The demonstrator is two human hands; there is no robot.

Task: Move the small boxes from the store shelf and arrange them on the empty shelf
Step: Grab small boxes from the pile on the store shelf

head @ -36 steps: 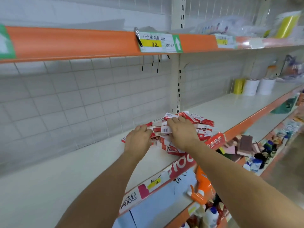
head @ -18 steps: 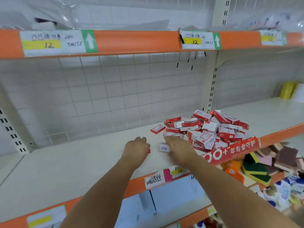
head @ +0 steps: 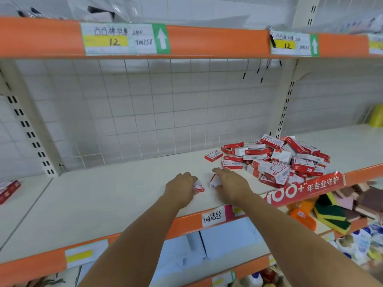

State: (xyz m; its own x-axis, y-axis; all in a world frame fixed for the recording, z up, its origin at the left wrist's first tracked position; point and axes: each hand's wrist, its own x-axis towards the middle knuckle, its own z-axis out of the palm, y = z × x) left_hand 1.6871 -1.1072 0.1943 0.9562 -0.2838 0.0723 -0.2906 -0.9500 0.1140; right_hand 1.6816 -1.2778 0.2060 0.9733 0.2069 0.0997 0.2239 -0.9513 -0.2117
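A loose heap of small red and white boxes [head: 277, 158] lies on the cream shelf [head: 103, 199], to the right. My left hand [head: 182, 186] grips one small box [head: 199, 187] low over the shelf surface, left of the heap. Beside it, my right hand [head: 230, 184] holds another small box [head: 214, 182], its fingers stretched over the top. Both boxes sit close together at shelf level. Whether they touch the shelf is hidden by my hands.
A wire grid [head: 145, 112] backs the shelf. More red boxes [head: 8, 190] sit on the neighbouring shelf at far left. Above runs an orange shelf edge [head: 217, 41] with price tags. Sponges [head: 331, 216] and bottles fill the lower shelf at right.
Both hands pulled away from the heap to the left, each bringing a small box along the shelf. The camera turned left, so the heap now sits further right.
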